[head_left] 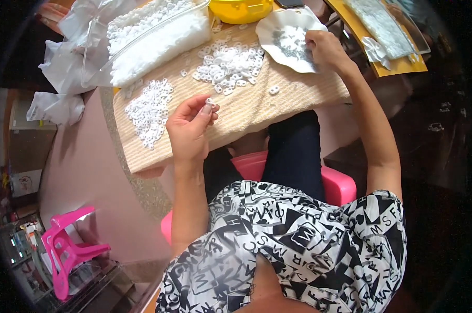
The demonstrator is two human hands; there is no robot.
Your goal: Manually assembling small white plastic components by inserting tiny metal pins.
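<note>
My left hand (189, 128) is above the near part of the table, thumb and fingertips pinched on a small white plastic piece (210, 101) with holes. At the far right, my right hand (327, 50) reaches into a white wavy-edged plate (268, 37) with its fingers curled together. Small grey and white bits (293, 46) lie in that plate; whatever the fingertips hold is hidden. One heap of white two-holed pieces (231, 63) sits mid-table, and another heap of white pieces (149, 112) is left of my left hand. A lone white piece (274, 90) rests nearer me.
A striped cloth (298, 96) covers the table. At the far left stands a clear box (160, 44) full of white pieces, beside plastic bags (64, 68). A yellow container (241, 10) is behind the heaps. Another person's hand (51, 15) shows at top left. A pink stool (71, 245) stands left.
</note>
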